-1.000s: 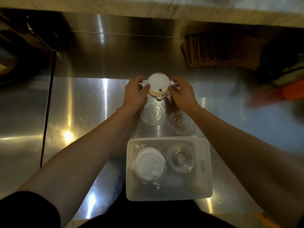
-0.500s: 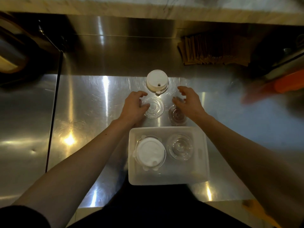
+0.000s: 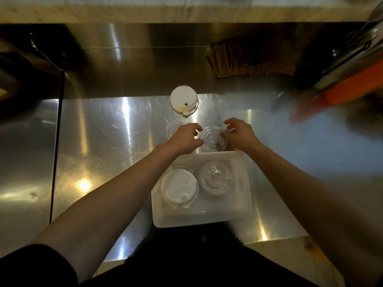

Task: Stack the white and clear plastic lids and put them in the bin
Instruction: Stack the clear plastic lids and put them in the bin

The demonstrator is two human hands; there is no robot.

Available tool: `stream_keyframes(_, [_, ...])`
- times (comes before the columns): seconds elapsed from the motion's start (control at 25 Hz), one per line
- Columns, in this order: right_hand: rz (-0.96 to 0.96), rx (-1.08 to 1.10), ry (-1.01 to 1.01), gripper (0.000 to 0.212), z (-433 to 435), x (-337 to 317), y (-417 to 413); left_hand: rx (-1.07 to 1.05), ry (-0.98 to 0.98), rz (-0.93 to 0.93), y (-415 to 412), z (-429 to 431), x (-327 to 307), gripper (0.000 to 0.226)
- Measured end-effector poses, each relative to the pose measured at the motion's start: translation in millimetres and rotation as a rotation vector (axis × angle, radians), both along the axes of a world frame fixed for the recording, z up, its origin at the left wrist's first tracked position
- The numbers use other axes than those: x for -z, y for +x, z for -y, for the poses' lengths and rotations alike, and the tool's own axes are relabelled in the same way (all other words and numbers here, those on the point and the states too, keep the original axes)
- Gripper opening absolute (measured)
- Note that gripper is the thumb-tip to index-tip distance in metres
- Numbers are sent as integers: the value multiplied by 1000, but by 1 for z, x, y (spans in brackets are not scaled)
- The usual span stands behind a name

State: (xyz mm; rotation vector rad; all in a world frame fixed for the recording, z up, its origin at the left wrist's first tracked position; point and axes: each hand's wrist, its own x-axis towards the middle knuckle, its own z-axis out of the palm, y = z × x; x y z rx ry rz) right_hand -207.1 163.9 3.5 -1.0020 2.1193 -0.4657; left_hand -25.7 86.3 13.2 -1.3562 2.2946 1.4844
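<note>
A stack of white lids (image 3: pixel 183 98) stands on the steel counter (image 3: pixel 103 141), beyond my hands. Two clear lid stacks lie nearer. The left clear stack (image 3: pixel 175 126) is partly hidden under my left hand (image 3: pixel 185 137). The right clear stack (image 3: pixel 213 139) sits between my left hand and my right hand (image 3: pixel 238 133), whose curled, spread fingertips reach its rim from either side. It rests on the counter. The translucent bin (image 3: pixel 244 195) in front of me holds a white lid stack (image 3: pixel 179 187) on its left and a clear lid stack (image 3: pixel 215 179) on its right.
A row of brown paper sleeves (image 3: pixel 248 59) leans against the back wall at the right. An orange object (image 3: pixel 348 90) and dark equipment fill the far right. A black cable (image 3: pixel 56 141) runs down the counter's left side.
My hands let go of the white lid stack, leaving it on the counter, and drew back toward me. Both now close in on the right clear lid stack.
</note>
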Motion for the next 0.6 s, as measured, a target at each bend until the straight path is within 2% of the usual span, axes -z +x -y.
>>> stream_keyframes(0.2, [81,45,86,45,-11,4,-8,51,-27,60,-13,-4,0,59])
stream_keyframes(0.44, [168,149,108,31,-14,10,-11,-13,84,67,-20,-5,-1,62])
stream_keyframes(0.6, [181,190,108,29,-14,10,-10,-58,139,44,-23,-6,0,62])
